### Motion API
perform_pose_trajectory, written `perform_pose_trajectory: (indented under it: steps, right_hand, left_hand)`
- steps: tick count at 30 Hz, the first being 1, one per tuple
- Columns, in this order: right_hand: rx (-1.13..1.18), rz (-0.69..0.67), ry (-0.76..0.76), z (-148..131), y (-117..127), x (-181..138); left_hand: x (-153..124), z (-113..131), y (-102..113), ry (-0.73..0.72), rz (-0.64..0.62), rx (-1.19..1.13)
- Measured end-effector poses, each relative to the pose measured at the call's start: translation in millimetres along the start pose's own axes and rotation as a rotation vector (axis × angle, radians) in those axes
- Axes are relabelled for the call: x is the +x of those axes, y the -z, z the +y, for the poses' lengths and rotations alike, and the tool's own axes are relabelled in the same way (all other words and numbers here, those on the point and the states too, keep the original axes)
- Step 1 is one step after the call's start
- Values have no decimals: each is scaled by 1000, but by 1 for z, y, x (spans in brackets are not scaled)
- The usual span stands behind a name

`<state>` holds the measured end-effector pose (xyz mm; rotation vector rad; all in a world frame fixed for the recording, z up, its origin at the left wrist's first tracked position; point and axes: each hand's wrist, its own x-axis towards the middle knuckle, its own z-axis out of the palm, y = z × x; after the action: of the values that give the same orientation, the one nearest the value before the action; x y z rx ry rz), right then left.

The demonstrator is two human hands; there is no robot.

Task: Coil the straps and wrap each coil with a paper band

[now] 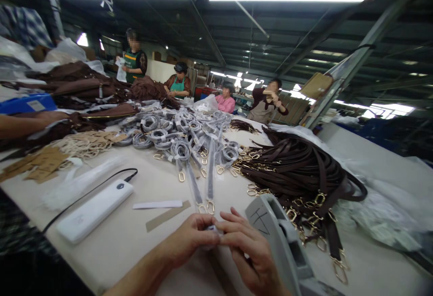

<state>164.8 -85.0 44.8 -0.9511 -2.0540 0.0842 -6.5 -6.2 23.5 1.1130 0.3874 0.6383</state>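
My left hand [198,237] is closed, thumb and fingers pinching the end of a brown strap [221,271] with a bit of whitish film [213,228] around it. My right hand [248,248] meets it from the other side, its fingertips pressed on the same spot and its other fingers loosely bent. The strap runs down from the hands toward the front edge; the part between the fingers is mostly hidden. Just beyond lie two film-wrapped straps [210,174] with gold clasps [210,207]. A grey tape-dispenser-like device [270,224] stands beside my right hand.
Coiled wrapped straps [181,149] are heaped mid-table. Unwrapped dark brown straps [304,165] pile at right. A white power bank [96,210] with a black cable, paper strips [167,217] and cardboard tags [43,165] lie left. Another person's arm [30,125] reaches in; several people work beyond.
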Motion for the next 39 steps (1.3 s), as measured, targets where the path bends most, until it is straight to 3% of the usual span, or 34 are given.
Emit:
perform_pose_trajectory:
  steps: [3,7,10,13,20,27,30,35,39]
  right_hand:
    - [-39,116,-119,-15,31,-2]
    - [-201,359,-686,-28,94,-17]
    - [-222,295,-1046,-27,126,-33]
    - [-177,137,-1215,-20,133,-45]
    - [-255,126,-1280,-3,130,-48]
    - [-70,11,-1445,5,131,-40]
    - [-24,37,-1428,-8,138,-33]
    - [14,154,-1373,-55,152,-39]
    - [-8,218,-1452,-72,134,-73]
  left_hand:
    - [1,3,7,-4,71,-28]
    - [2,9,8,18,119,-5]
    - [2,10,6,30,112,71]
    - [2,7,4,27,85,176]
    - [0,0,6,-17,62,262]
    - [-3,1,3,-44,59,293]
    - [-5,2,2,-51,61,296]
    - [-6,2,0,-77,76,259]
    - [-3,2,-4,-66,79,105]
